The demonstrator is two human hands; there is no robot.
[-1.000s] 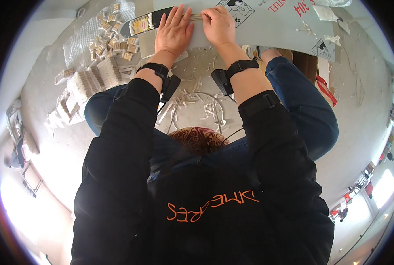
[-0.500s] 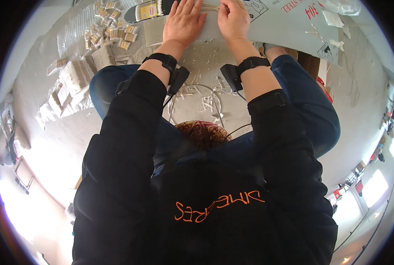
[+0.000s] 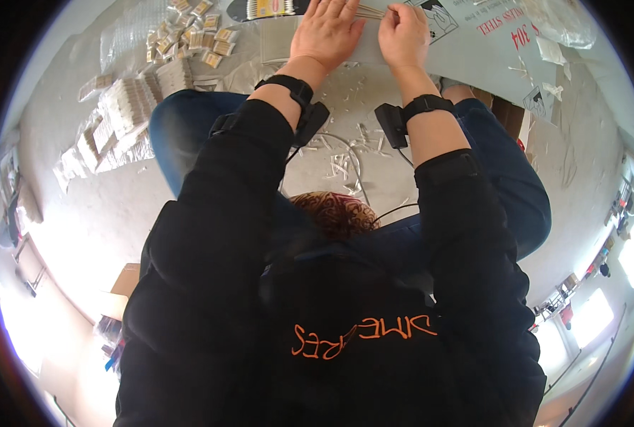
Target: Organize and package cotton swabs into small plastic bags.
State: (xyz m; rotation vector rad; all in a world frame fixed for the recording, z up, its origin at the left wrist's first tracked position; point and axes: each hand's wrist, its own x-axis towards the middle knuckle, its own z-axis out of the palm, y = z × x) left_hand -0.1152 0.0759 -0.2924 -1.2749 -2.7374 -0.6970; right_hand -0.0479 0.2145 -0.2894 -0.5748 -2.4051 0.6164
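My left hand (image 3: pixel 325 32) lies flat, its fingers stretched away from me, on a grey board at the top edge. Just left of its fingers is a dark, rounded piece (image 3: pixel 237 10) bearing a labelled pack of cotton swabs (image 3: pixel 270 7), partly cut off by the picture's edge. Several thin wooden sticks (image 3: pixel 371 12) run from beside the left fingertips to my right hand (image 3: pixel 404 35), whose fingers are curled closed at their ends. The far ends of the sticks are hidden by the left hand.
The grey board (image 3: pixel 466 60) spans the top. Small swab packs (image 3: pixel 189 35) lie heaped at the upper left, with larger stacked bundles (image 3: pixel 128 107) below them. Loose white swabs (image 3: pixel 339 165) litter the floor between my legs. A clear plastic bag (image 3: pixel 562 21) is at the upper right.
The view has shifted, so hands and board appear farther right and slightly higher. The left hand still lies flat and the right still grips the sticks.
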